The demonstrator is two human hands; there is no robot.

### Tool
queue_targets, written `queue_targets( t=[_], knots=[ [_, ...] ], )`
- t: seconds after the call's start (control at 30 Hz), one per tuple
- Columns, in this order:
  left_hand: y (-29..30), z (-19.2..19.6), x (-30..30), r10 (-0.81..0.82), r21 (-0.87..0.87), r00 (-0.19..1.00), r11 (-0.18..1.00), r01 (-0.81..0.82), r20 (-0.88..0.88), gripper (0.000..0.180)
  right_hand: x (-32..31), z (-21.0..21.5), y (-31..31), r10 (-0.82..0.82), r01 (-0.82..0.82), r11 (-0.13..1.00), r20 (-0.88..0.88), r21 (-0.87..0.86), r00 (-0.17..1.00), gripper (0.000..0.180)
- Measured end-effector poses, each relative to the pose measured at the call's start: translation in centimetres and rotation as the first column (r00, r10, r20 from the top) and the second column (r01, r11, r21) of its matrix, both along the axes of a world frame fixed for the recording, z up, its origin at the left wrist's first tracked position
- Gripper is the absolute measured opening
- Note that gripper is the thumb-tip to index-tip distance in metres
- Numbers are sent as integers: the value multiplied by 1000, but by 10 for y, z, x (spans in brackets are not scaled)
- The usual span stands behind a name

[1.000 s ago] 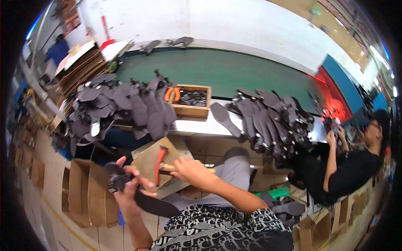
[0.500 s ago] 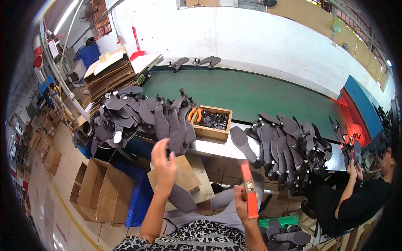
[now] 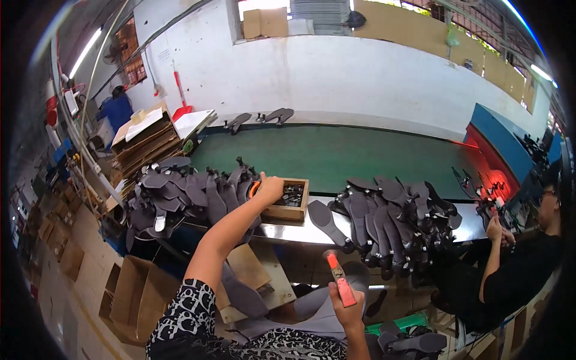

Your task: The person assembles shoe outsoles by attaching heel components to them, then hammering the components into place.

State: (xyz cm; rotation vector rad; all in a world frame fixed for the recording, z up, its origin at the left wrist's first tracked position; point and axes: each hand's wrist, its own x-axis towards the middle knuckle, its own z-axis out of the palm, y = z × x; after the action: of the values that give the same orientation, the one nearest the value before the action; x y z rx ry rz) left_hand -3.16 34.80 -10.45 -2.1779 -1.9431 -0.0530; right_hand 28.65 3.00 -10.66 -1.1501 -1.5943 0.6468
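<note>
Nearest, a red-headed hammer [image 3: 339, 278] is gripped in the closed fingers of the right hand [image 3: 349, 311] above the lap, while to its left a long dark-grey shoe sole [image 3: 245, 295] is left lying unheld beside a flat tan block [image 3: 247, 267]. Farther forward, the left hand [image 3: 271, 188] is held over the left part of an open rectangular wooden box [image 3: 285, 212] of small black pieces [image 3: 293, 193], its fingertips partly hidden, so whether anything is pinched cannot be told. The box is flanked by a left heap of dark-grey soles [image 3: 215, 198] and a right heap [image 3: 382, 222], backed by a flat green belt [image 3: 342, 153].
</note>
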Motion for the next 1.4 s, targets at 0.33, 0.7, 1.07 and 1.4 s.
queue_targets(
  t=[0.33, 0.7, 1.07, 1.4],
  knots=[
    [-169, 90, 46, -147, 161, -114, 980, 120, 982, 24, -9, 52, 38, 136, -271, 950, -575, -156, 807, 44],
    [-346, 104, 56, -253, 251, -269, 967, -43, 929, 16, -96, 110, 26, 527, -665, 744, -556, -62, 643, 20],
    [-375, 97, 29, -444, 460, 141, 881, -112, 885, 22, -139, 76, 11, 537, -714, 665, -524, -219, 661, 16],
    [-379, 84, -4, -404, 435, 337, 900, -17, 850, 54, -149, 69, 26, 589, -824, 506, -595, -256, 547, 13]
  ],
)
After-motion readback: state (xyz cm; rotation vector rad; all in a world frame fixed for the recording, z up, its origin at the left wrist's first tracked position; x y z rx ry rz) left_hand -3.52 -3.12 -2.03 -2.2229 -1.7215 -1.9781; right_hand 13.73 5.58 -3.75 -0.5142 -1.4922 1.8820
